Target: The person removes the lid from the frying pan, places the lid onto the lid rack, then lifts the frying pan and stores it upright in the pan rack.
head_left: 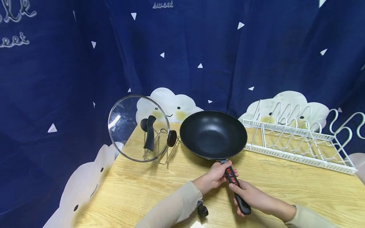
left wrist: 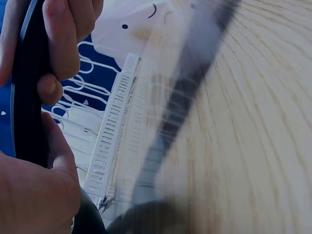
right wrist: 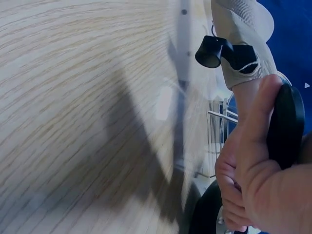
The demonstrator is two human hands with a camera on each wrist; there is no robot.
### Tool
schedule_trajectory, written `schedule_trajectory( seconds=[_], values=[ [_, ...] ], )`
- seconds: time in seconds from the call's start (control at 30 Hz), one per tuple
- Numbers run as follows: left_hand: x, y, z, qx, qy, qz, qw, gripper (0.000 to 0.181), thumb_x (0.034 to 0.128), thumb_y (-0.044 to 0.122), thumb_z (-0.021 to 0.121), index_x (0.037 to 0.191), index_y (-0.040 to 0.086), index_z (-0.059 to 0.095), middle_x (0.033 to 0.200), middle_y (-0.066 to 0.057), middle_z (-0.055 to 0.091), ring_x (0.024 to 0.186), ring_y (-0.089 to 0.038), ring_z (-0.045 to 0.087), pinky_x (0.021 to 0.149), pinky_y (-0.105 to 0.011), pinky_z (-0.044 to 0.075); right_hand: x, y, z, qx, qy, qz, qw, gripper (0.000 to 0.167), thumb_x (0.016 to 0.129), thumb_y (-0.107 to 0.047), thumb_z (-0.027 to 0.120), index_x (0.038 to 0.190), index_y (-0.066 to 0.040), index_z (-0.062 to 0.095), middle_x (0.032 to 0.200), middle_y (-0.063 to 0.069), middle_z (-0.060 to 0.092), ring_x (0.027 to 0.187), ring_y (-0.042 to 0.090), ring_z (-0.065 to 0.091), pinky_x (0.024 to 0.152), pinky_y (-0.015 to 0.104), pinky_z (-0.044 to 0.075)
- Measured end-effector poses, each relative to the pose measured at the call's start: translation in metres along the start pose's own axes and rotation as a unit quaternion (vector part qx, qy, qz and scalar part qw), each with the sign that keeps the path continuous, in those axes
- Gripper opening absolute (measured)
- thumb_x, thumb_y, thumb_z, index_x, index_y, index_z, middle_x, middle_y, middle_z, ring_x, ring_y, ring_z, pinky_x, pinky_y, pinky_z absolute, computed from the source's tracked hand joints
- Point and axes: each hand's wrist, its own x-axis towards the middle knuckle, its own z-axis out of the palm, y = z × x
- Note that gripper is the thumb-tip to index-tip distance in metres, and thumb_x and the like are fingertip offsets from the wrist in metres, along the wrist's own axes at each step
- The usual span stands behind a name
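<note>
A black wok is held over the wooden table, its dark inside facing up and its long handle pointing toward me. My left hand grips the handle close to the bowl. Further down the same handle, my right hand grips it, thumb on top. In the left wrist view the handle runs between the fingers of both hands. The right wrist view shows the handle end beside the right thumb. Whether the bowl touches the table cannot be told.
Left of the wok, a round glass lid with a black handle stands upright in a wire holder. A white dish rack with wavy wire dividers stands on the right. A dark blue curtain hangs behind the wooden table.
</note>
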Motion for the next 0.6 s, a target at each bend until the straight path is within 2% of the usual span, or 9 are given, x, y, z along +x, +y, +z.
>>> schedule_trajectory(
  seconds=[0.17,0.43,0.6],
  values=[
    [-0.001,0.002,-0.005,0.009,0.002,-0.002,1.0,0.016,0.097,0.018,0.052,0.094,0.003,0.055,0.07,-0.006,0.063,0.065,-0.014,0.065,0.074,-0.036,0.055,0.005,0.0,0.008,0.006,0.013,-0.001,0.9999,0.036,0.104,-0.026,0.035,0.104,0.009,0.034,0.071,0.013,0.056,0.05,0.021,0.061,0.047,0.036,0.052],
    [-0.001,0.006,-0.012,0.017,-0.001,-0.006,0.9998,0.015,0.096,0.019,0.054,0.09,0.005,0.056,0.069,-0.005,0.061,0.064,-0.014,0.064,0.075,-0.037,0.055,0.012,-0.002,0.016,0.034,0.011,-0.007,0.9993,0.046,0.104,-0.025,0.036,0.122,0.014,0.022,0.071,0.012,0.054,0.05,0.02,0.061,0.048,0.035,0.052],
    [-0.003,0.007,-0.017,0.025,-0.003,-0.01,0.9996,0.016,0.0967,0.02,0.054,0.089,0.007,0.056,0.07,-0.005,0.061,0.063,-0.013,0.064,0.073,-0.036,0.055,0.015,-0.004,0.021,0.045,0.003,-0.002,0.999,0.047,0.104,-0.026,0.037,0.122,0.014,0.021,0.07,0.011,0.054,0.051,0.019,0.061,0.049,0.032,0.051]
  ],
)
